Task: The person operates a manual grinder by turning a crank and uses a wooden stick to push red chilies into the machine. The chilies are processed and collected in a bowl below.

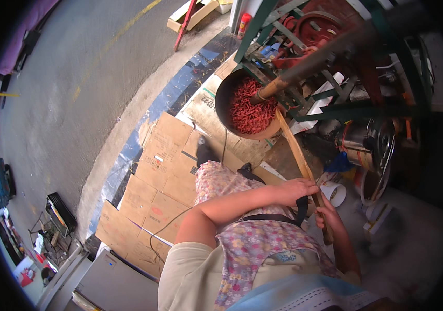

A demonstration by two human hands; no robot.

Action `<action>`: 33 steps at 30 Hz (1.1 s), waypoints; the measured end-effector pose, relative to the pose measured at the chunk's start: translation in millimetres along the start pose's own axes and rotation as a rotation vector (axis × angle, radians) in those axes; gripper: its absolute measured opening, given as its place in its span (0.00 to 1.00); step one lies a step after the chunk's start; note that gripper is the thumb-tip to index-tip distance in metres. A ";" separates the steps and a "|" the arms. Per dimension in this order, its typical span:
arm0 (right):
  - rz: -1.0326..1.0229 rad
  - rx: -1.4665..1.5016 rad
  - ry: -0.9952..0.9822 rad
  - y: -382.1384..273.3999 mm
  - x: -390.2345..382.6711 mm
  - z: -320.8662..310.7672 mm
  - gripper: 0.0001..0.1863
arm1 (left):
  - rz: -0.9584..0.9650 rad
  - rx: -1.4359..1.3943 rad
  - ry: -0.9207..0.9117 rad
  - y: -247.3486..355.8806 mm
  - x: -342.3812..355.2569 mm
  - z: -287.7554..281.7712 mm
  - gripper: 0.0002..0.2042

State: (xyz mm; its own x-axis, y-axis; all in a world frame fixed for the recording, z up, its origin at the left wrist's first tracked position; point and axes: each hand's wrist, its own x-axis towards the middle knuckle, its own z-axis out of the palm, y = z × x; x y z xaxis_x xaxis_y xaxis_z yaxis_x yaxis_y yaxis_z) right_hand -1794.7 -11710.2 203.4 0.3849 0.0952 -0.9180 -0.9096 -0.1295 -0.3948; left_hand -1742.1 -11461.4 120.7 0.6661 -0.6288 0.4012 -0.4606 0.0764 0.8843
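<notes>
My left hand [298, 192] and my right hand [328, 213] are both closed around a long wooden stick [298, 150], the left one nearer its far end. That far end reaches the rim of a dark round mortar-like pot [223, 103]. Red dried chillies [247, 110] fill much of the pot. A thick wooden pestle [269, 90], joined to a dark metal arm, comes down into the chillies from the upper right. My palms and some fingertips are hidden.
A green metal frame [330, 110] with a red wheel [319, 28] stands beyond the pot. Flattened cardboard [154, 171] covers the floor at left, crossed by a thin cable [165, 226]. At right are a steel pot [357, 145] and a white container [334, 193].
</notes>
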 end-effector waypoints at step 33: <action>-0.772 0.296 -0.722 -42.7 170.6 73.2 0.07 | -0.150 0.435 0.046 16.9 31.6 -12.3 0.25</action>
State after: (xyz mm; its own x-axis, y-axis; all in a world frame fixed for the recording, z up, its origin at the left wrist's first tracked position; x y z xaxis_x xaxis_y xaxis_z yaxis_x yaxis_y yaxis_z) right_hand -1701.6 -11616.2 66.4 0.7727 0.6165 -0.1514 -0.5016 0.4467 -0.7409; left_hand -1721.6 -11470.5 151.2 0.7652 -0.5720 0.2955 -0.5539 -0.3508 0.7551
